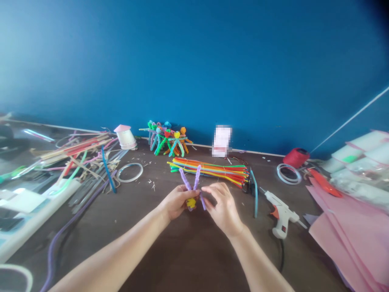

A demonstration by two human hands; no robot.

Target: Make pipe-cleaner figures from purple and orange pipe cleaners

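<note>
My left hand [178, 201] is closed around a purple pipe cleaner [191, 180] with a small yellow piece [191, 202] at its lower end. Two purple ends stick up in a V above my fingers. My right hand [221, 205] pinches the same purple pipe cleaner from the right, near the yellow piece. Both hands hover over the dark brown table [170, 251], just in front of a bundle of coloured pipe cleaners [212, 168].
Finished pipe cleaner figures [167, 140] stand by the blue wall. A white glue gun [281, 213], tape rings [130, 172] [288, 173], a red thread spool [296, 157], a paper cup [125, 137], pink sheets [349, 239] and loose sticks [75, 156] lie around.
</note>
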